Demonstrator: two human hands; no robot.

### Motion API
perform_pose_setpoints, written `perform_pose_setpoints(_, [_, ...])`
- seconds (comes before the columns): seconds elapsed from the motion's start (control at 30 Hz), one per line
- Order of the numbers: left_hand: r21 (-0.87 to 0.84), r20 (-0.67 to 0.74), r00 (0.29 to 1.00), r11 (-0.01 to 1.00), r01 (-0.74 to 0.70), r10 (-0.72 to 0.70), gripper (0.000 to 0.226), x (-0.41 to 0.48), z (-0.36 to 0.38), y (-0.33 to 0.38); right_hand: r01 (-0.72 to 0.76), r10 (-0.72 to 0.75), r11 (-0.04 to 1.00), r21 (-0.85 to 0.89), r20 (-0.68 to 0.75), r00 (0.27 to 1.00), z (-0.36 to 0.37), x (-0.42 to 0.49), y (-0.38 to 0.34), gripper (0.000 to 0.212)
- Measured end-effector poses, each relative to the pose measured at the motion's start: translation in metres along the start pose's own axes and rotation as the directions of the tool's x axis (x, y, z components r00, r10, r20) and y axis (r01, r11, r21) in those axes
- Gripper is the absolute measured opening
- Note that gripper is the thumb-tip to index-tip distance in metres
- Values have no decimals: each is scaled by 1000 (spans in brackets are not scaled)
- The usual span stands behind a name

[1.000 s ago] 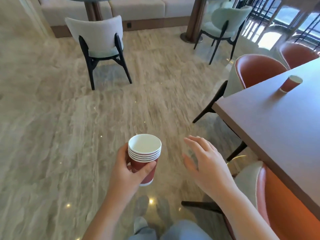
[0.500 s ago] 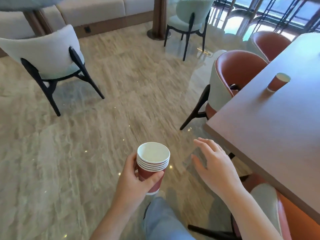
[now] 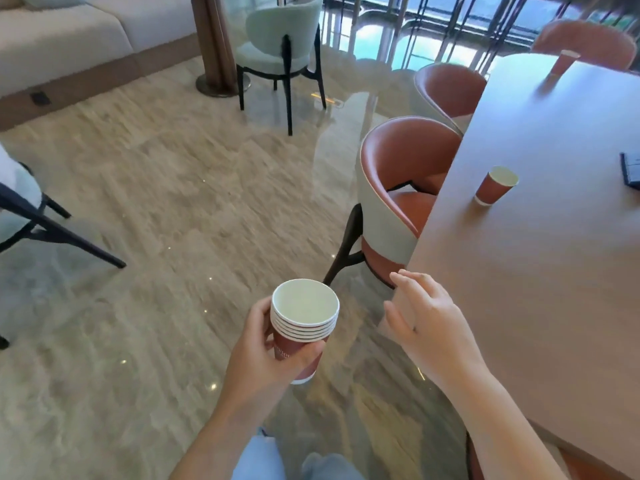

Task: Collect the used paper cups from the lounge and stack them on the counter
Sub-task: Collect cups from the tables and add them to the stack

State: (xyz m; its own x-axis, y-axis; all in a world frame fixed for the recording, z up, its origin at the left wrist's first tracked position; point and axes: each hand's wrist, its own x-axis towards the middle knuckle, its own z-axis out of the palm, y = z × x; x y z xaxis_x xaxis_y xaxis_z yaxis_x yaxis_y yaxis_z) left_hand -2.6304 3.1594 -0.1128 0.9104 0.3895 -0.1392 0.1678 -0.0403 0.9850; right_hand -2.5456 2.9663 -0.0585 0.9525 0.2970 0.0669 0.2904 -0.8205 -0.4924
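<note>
Left hand (image 3: pixel 266 358) wraps a nested stack of paper cups (image 3: pixel 303 327), thumb across the front of the red wall, fingers curled round the far side; stack held upright, out over the floor (image 3: pixel 156 237), low centre of view. Right hand (image 3: pixel 426 323) holds nothing, palm turned toward the stack, fingers spread loosely and slightly bent, sitting just off the near corner of the table (image 3: pixel 540 271); whether it touches the edge cannot be told. Stack look: red-brown outer wall with faint pale print, white band at the base, five or so white rolled rims layered at the top, cream inside, top cup looks dry and bare inside. Single paper cup (image 3: pixel 496 186) stands on the table, well apart from both hands, same red wall, white base ring, cream interior, leaning in the wide-angle view. Another cup (image 3: pixel 562 62) at the far end of the table, blurred, red wall, pale rim. Dark flat object (image 3: pixel 632 171) at the right edge of the table, cut off by the frame, cannot identify. Table top is matte brownish pink. Orange-and-pale chair (image 3: pixel 398 188) tucked at the table's left side, a second orange chair (image 3: pixel 450 88) behind it, a third (image 3: pixel 585 43) at the far end. Pale green chair (image 3: pixel 282 36) with dark legs near a brown column (image 3: pixel 214 43); beige sofa (image 3: pixel 69 39) upper left. Glossy beige marble floor with light spots. Blue-jeaned legs (image 3: pixel 263 459) at bottom.
</note>
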Motion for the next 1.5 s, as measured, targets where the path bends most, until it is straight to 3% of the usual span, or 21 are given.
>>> perform_pose_setpoints(0.23, [19, 232, 972, 999, -38, 33, 70, 133, -5, 18, -178, 172, 983, -48, -107, 979, 18, 88, -6, 39])
perform_pose_setpoints(0.5, [-43, 430, 900, 997, -66, 78, 72, 276, -4, 55, -289, 262, 955, -63, -271, 926, 25, 195, -41, 40])
perform_pose_setpoints(0.67, [-45, 530, 845, 998, -51, 67, 74, 326, 17, 55, -411, 382, 909, -65, -261, 886, 33, 219, -28, 41])
perform_pose_setpoints(1.1, [11, 691, 721, 996, -84, 53, 68, 442, 133, 74, -655, 624, 755, 46, -359, 694, 9, 299, 87, 41])
perform_pose_setpoints(1.5, [101, 782, 620, 966, -237, 70, 71, 526, 284, 108, -767, 754, 623, 154, -380, 536, -35, 373, 216, 51])
